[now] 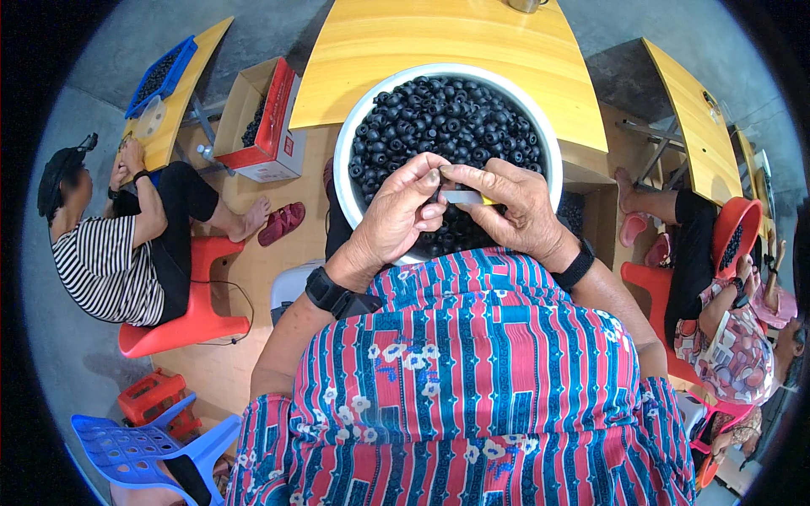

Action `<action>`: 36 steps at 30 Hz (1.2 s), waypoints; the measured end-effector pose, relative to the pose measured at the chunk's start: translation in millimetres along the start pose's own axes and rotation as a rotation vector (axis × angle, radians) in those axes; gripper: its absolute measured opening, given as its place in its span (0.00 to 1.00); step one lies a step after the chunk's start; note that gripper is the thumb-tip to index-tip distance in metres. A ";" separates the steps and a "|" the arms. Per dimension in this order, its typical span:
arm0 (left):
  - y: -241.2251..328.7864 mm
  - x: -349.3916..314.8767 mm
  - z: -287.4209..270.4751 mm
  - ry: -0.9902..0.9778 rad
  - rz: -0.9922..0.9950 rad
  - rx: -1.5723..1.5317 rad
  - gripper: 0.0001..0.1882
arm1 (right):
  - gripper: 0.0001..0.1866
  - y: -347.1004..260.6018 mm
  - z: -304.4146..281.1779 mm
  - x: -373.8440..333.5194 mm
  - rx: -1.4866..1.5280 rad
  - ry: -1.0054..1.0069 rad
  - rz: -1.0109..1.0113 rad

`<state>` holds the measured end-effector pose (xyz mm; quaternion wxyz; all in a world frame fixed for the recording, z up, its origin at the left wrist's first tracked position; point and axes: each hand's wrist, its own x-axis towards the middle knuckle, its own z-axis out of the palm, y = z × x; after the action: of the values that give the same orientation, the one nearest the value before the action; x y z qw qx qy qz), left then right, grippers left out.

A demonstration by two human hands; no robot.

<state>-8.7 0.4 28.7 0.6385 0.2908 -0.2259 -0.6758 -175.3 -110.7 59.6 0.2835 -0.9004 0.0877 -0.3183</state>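
A big white basin (553,160) full of small black round parts (430,114), many with a hole in the top, is in front of me. Over its near side my two hands meet. My left hand (403,207) is closed, pinching a small black part (437,192) that the fingers mostly hide. Closed around a small knife (460,196) is my right hand (515,202); the flat grey blade points left toward the left fingertips, and a bit of yellow handle shows under the fingers. Each wrist wears a black band.
A yellow wooden table (447,34) stands beyond the basin, a metal cup (525,4) at its far edge. To the left are a red-and-white carton (270,126), a blue tray (160,80) on another table, and a seated person (110,253). More people sit at right beside a red basin (736,228).
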 end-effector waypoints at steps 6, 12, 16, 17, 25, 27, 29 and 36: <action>2.9 -1.7 1.3 -0.047 -0.016 -0.027 0.10 | 0.22 8.4 3.1 0.2 0.095 0.119 0.197; 13.8 -2.2 1.5 -0.030 0.060 -0.096 0.11 | 0.16 15.5 2.2 -2.7 0.212 0.320 0.434; 14.6 -0.7 -1.2 -0.035 0.076 0.027 0.12 | 0.11 21.3 1.3 -4.9 0.236 0.271 0.401; 14.4 -0.9 1.0 -0.037 0.075 0.030 0.12 | 0.11 20.9 0.8 -4.4 0.235 0.274 0.400; 12.6 -1.5 10.0 -0.058 0.070 0.170 0.12 | 0.07 16.3 0.1 -4.8 0.251 0.205 0.263; 11.2 -1.5 10.1 -0.069 0.078 0.229 0.12 | 0.07 14.5 -2.5 -4.0 0.231 0.187 0.269; 11.1 -1.3 11.2 -0.085 0.088 0.308 0.11 | 0.07 13.7 -4.4 -3.9 0.210 0.171 0.271; 8.9 -2.3 9.4 -0.050 0.090 0.343 0.11 | 0.12 11.4 -4.8 -5.1 0.214 0.181 0.170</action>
<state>-8.6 1.4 41.7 0.6034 0.3681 -0.3665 -0.6050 -182.0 -120.5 53.5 0.3948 -0.8220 0.1543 -0.3802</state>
